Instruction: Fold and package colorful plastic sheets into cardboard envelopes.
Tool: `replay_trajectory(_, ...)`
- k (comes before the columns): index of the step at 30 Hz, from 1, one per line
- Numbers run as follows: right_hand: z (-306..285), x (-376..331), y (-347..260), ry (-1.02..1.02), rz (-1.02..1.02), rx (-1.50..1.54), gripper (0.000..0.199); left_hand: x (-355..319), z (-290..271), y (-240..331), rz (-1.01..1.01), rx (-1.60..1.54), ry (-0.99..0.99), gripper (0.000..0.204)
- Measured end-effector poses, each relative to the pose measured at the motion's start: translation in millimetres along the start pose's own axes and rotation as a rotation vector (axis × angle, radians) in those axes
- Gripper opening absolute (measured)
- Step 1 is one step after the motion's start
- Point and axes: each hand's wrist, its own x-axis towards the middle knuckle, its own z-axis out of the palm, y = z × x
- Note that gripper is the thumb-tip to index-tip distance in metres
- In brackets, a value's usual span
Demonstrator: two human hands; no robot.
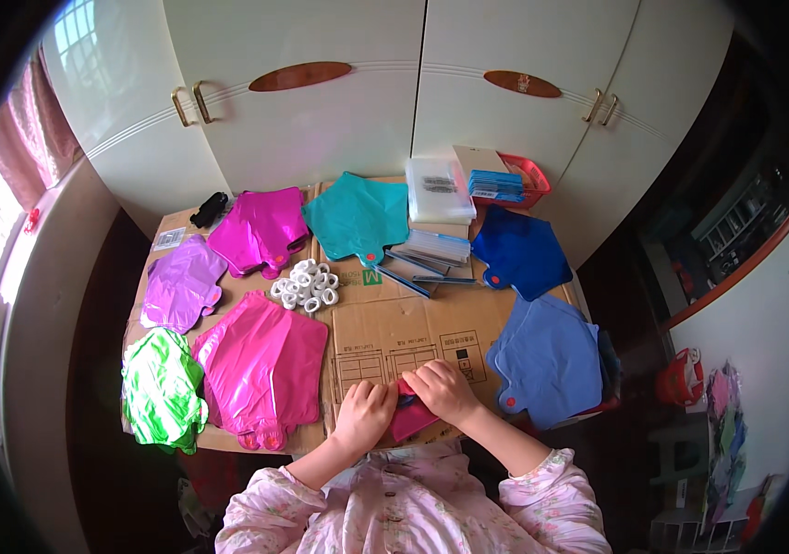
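Observation:
Close to my body at the near edge of the cardboard, both hands grip a folded packet of shiny pink foil [412,422] with a dark bluish patch at its top. My left hand [364,417] is closed at the packet's left side, its fingers curled. The fingers of my right hand [441,391] are bent over its upper right edge. What lies under the fingers is hidden. Left of my hands lies a stack of flat pink foil balloons [260,374]. To the right is a stack of dull blue ones [550,360].
More flat foil stacks are neon green [162,388], lilac [182,282], magenta [260,229], teal [358,219] and dark blue [522,251]. White ribbon rolls [307,284] lie mid-table. Cards [433,254], clear sleeves [440,189] and a red basket [534,178] stand at the back, before white cabinets [293,129].

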Motion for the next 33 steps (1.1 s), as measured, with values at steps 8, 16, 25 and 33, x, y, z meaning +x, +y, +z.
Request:
replay_trajectory(8,-7,-3,7,-0.023,-0.011,0.074,0.016,-8,4,3,0.148,0.151,-0.01,0.036)
replay_trajectory(16,-7,-4,3,0.017,0.005,0.029,0.013,-8,2,6,0.237,0.259,0.034,0.031)
replay_trajectory(25,-22,5,-16,-0.076,0.135,0.086,0.027,-6,3,5,0.259,0.263,0.075,0.017)
replay_trajectory(33,-8,-19,-36,-0.194,0.183,0.139,0.043,-12,0,5,0.243,0.181,0.042,0.024)
